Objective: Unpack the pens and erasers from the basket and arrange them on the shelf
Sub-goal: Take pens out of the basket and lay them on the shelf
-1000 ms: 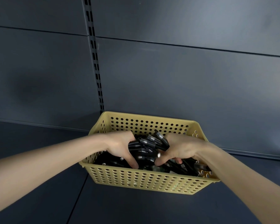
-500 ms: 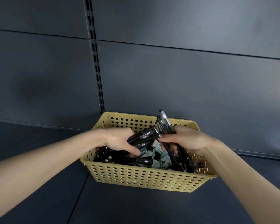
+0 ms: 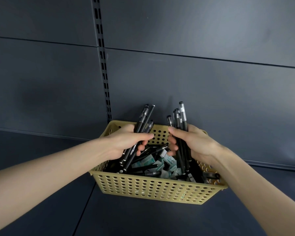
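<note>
A mustard-yellow perforated plastic basket (image 3: 152, 188) stands on a dark grey metal shelf (image 3: 41, 201), its far wall close to the dark grey panelled back wall (image 3: 203, 86); a slotted vertical upright strip (image 3: 103, 65) runs down that wall and ends behind the basket's far left corner.

Both bare forearms reach in from the lower corners, and both hands are above the basket's opening; the left hand (image 3: 126, 142) is curled round a left bundle of slim black pens (image 3: 142, 119), thumb laid across the front; these pens lean to the right at the top, their lower ends dipping down inside the basket near its left wall. The right hand (image 3: 196, 142) grips a right bundle of black capped pens (image 3: 181, 116), held nearly upright, caps uppermost and rising above the basket's far rim, lower ends pointing into the basket. The two bundles stand apart, with a gap between the hands.

Inside the basket lie more loose black pens (image 3: 156, 149), crossing one another at odd angles; beneath them sit small erasers in green-and-white wrappers (image 3: 169, 160), piled toward the middle and right; how many there are cannot be made out under the pens. One further dark pen (image 3: 211, 175) rests near the basket's right rim, beside the right wrist.
</note>
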Motion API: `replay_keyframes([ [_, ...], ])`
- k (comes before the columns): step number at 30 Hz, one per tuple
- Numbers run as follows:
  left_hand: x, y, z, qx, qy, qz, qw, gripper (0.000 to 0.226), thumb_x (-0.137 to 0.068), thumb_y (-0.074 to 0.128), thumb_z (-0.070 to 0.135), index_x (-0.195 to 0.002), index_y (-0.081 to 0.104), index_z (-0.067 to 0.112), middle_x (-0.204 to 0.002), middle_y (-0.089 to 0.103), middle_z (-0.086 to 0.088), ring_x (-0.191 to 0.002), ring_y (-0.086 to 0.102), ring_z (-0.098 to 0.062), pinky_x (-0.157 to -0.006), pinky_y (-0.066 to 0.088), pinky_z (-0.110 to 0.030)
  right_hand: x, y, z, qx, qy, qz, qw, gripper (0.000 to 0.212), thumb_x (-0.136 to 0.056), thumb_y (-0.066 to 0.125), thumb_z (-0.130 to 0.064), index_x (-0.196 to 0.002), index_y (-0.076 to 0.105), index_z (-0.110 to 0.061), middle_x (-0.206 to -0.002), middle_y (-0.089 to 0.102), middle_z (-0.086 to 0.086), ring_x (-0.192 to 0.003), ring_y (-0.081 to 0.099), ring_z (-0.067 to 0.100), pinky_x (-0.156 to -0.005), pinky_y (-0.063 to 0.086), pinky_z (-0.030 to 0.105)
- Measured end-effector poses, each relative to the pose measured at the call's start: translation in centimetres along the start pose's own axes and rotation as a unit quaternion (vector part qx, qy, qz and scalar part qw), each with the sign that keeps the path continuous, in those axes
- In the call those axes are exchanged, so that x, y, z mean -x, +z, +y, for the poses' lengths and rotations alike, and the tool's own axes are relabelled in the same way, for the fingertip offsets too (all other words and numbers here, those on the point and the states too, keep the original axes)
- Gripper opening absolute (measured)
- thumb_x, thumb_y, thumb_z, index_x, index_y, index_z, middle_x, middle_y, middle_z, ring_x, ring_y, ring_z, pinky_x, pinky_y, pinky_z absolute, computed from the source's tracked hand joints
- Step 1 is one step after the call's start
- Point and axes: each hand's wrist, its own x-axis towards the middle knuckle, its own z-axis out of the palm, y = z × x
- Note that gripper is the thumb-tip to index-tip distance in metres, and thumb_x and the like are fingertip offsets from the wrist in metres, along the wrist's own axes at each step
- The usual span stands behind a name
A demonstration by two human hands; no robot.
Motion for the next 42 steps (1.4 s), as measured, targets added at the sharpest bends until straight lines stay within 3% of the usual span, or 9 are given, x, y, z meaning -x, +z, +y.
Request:
replay_keyframes([
  [3,0.5,0.3,0.4,0.037,0.025,0.008,0.999,0.017,-0.084,0.070,0.024,-0.082,0.058,0.011,-0.057,0.054,0.002,-0.046,0.047,-0.009,-0.043,0.042,-0.021,0.1,0.4,-0.4,-0.006,-0.020,0.020,1.000,0.017,-0.093,0.055,-0.015,-0.080,0.044,-0.011,-0.058,0.043,-0.001,-0.048,0.040,0.010,-0.047,0.043,0.024],
  [7,1.5,0.9,1.9,0.093,0.086,0.024,0.992,0.019,-0.085,0.068,0.027,-0.084,0.055,0.012,-0.061,0.053,-0.001,-0.048,0.046,-0.011,-0.043,0.041,-0.022,1.0,0.9,-1.4,-0.067,-0.061,0.036,0.995,0.017,-0.091,0.057,-0.021,-0.085,0.044,-0.010,-0.055,0.041,-0.001,-0.044,0.034,0.010,-0.041,0.034,0.021],
  [12,3.4,4.2,4.0,0.094,0.173,0.009,0.980,0.024,-0.088,0.065,0.030,-0.075,0.052,0.015,-0.060,0.053,-0.001,-0.048,0.047,-0.013,-0.044,0.042,-0.024,4.2,1.0,-2.5,-0.079,-0.154,0.061,0.983,0.023,-0.089,0.057,-0.030,-0.086,0.049,-0.009,-0.052,0.042,-0.002,-0.040,0.033,0.010,-0.038,0.033,0.021],
  [18,6.0,12.4,4.5,0.099,0.212,-0.059,0.970,0.030,-0.091,0.060,0.026,-0.064,0.060,0.016,-0.057,0.054,-0.004,-0.046,0.049,-0.015,-0.044,0.044,-0.027,11.5,-2.3,-1.8,-0.058,-0.207,0.116,0.970,0.031,-0.081,0.061,-0.036,-0.083,0.049,-0.008,-0.052,0.044,0.000,-0.037,0.034,0.013,-0.039,0.033,0.022],
  [23,7.6,21.4,2.7,0.111,0.194,-0.103,0.969,0.023,-0.092,0.060,0.024,-0.075,0.053,0.010,-0.059,0.055,-0.003,-0.046,0.047,-0.014,-0.043,0.043,-0.026,19.8,-7.5,1.0,-0.062,-0.189,0.179,0.964,0.033,-0.080,0.063,-0.037,-0.091,0.048,-0.010,-0.053,0.044,0.001,-0.038,0.033,0.013,-0.039,0.031,0.021],
  [31,9.2,35.4,-1.6,0.153,0.099,-0.098,0.978,0.021,-0.091,0.062,0.026,-0.088,0.054,0.007,-0.060,0.055,-0.001,-0.048,0.048,-0.013,-0.044,0.042,-0.025,30.8,-16.6,5.9,-0.072,-0.134,0.228,0.962,0.025,-0.092,0.058,-0.028,-0.081,0.042,-0.012,-0.054,0.043,0.000,-0.041,0.032,0.012,-0.039,0.031,0.022],
  [35,7.4,39.5,-2.0,0.150,0.077,-0.063,0.984,0.018,-0.092,0.061,0.023,-0.088,0.053,0.007,-0.057,0.056,-0.001,-0.046,0.049,-0.013,-0.043,0.043,-0.025,31.6,-20.8,7.1,-0.069,-0.111,0.235,0.963,0.029,-0.092,0.059,-0.027,-0.073,0.042,-0.015,-0.054,0.044,0.000,-0.041,0.034,0.013,-0.041,0.032,0.023],
  [42,0.8,43.5,-3.6,0.146,0.025,0.006,0.989,0.026,-0.093,0.059,0.026,-0.080,0.056,0.004,-0.058,0.057,-0.005,-0.047,0.050,-0.016,-0.044,0.044,-0.027,28.0,-27.3,9.8,-0.055,-0.055,0.226,0.971,0.024,-0.093,0.058,-0.025,-0.083,0.041,-0.012,-0.055,0.047,-0.001,-0.042,0.036,0.013,-0.041,0.035,0.024],
])
